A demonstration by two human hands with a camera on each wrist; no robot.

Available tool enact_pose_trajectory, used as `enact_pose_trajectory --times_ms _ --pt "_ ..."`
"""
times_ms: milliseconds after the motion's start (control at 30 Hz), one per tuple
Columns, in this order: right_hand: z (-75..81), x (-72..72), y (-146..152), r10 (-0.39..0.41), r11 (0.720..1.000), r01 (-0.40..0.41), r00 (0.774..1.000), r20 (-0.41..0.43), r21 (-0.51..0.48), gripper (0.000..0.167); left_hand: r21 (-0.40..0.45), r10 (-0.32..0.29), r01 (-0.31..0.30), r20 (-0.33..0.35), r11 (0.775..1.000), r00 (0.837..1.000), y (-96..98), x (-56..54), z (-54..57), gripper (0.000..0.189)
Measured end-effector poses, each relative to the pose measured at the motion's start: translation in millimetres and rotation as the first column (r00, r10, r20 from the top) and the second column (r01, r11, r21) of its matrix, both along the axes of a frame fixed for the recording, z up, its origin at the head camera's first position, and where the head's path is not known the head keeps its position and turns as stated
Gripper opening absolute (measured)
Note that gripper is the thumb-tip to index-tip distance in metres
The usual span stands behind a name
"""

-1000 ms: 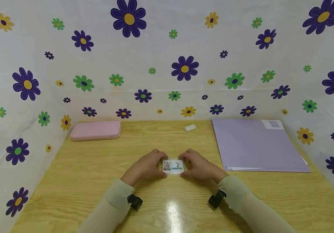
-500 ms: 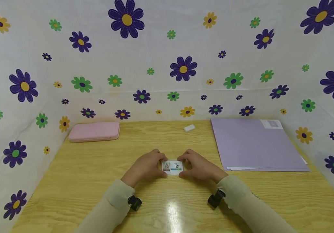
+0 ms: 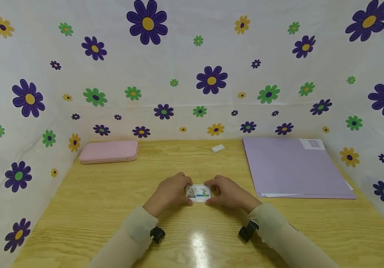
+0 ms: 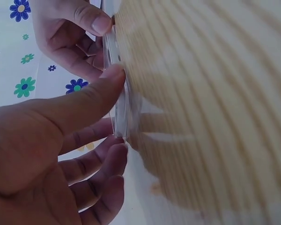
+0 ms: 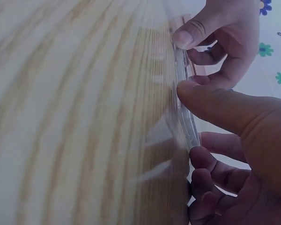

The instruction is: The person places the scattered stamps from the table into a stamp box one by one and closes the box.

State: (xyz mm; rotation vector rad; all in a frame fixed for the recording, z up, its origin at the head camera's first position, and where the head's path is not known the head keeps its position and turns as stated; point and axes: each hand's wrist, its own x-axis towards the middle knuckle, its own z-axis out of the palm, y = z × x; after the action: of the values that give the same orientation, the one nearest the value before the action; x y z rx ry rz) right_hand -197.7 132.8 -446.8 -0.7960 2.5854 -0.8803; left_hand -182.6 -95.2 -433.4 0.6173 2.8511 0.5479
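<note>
A small clear plastic case (image 3: pixel 198 193) with a printed picture card inside lies flat on the wooden table (image 3: pixel 111 193), in the middle near me. My left hand (image 3: pixel 170 191) pinches its left end between thumb and fingers. My right hand (image 3: pixel 227 192) pinches its right end the same way. In the left wrist view the thin clear case (image 4: pixel 118 101) shows edge-on against the wood, with my left thumb (image 4: pixel 79 105) on its near edge. In the right wrist view the case (image 5: pixel 185 108) is again edge-on, my right thumb (image 5: pixel 215 105) pressed to it.
A pink flat case (image 3: pixel 109 151) lies at the back left. A small white eraser (image 3: pixel 218 148) sits at the back middle. A purple folder (image 3: pixel 292 167) with white sheets under it covers the right side. Flowered cloth walls (image 3: pixel 212 80) close in three sides.
Both hands have closed in a little on the small case, and my head view has shifted slightly. Nothing else has moved.
</note>
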Motion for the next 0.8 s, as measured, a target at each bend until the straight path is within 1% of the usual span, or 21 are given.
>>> enact_pose_trajectory --times_ms 133,267,367,433,533,667,800 --pt "-1.3 -0.7 1 0.0 1.0 0.0 1.0 0.002 -0.002 0.057 0.011 -0.011 0.011 0.014 1.0 1.0 -1.9 -1.6 -1.7 0.057" --pt "-2.7 -3.2 5 0.008 1.0 -0.008 1.0 0.002 -0.016 0.066 0.014 -0.027 0.027 0.017 1.0 0.999 -3.1 -2.9 -3.4 0.062" --pt "-2.0 -4.3 8 0.009 1.0 -0.008 1.0 0.009 -0.029 0.073 0.028 -0.027 0.027 0.016 0.999 0.999 -2.7 -1.4 -6.7 0.068" --pt "-2.3 -4.6 10 0.004 0.999 -0.004 1.0 0.012 -0.039 0.073 0.046 -0.026 0.026 0.013 0.999 1.0 -2.5 0.4 -8.7 0.07" --pt "-2.6 -4.0 12 -0.003 0.998 0.004 1.0 0.009 -0.07 0.066 0.071 -0.02 0.02 0.003 0.997 1.0 -2.5 3.8 -7.7 0.065" --pt "-2.9 -2.5 12 -0.008 0.991 0.006 1.0 -0.013 -0.135 0.049 0.106 -0.008 0.011 -0.026 0.994 1.0 -5.0 8.5 -3.2 0.055" --pt "-1.1 0.5 12 -0.035 0.983 0.026 0.998 -0.043 -0.181 0.039 0.165 -0.009 0.016 -0.048 0.986 0.999 -10.8 11.9 0.4 0.05"
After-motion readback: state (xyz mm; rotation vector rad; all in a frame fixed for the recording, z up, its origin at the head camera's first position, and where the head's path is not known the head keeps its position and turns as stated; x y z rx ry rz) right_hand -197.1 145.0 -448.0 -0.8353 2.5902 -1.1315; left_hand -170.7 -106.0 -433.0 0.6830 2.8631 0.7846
